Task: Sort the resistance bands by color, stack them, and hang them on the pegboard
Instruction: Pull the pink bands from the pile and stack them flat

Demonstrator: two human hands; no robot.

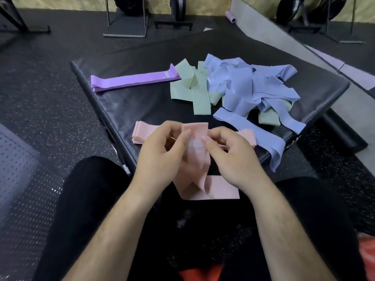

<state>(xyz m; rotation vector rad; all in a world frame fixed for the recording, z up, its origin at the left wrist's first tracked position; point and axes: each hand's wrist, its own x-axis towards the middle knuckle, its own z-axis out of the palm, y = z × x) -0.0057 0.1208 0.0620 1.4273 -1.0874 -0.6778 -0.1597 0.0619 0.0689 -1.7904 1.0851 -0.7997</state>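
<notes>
A pink band point(195, 151) hangs between my hands above the near edge of a black padded box point(121, 102). My left hand point(160, 157) grips it from the left and my right hand point(231, 157) pinches it from the right; its lower end folds near my lap. A flat stack of pink bands point(142, 132) lies behind my hands. At the far left of the box sits a stack of purple bands point(132, 81). Loose green bands point(192, 90) and a tangled heap of blue bands point(249, 88) cover the right side.
The box stands on black speckled rubber flooring point(40, 98). Weight racks and plates point(125, 17) line the far wall. A perforated grey panel point(16, 165) lies at my left. My legs in black trousers fill the foreground.
</notes>
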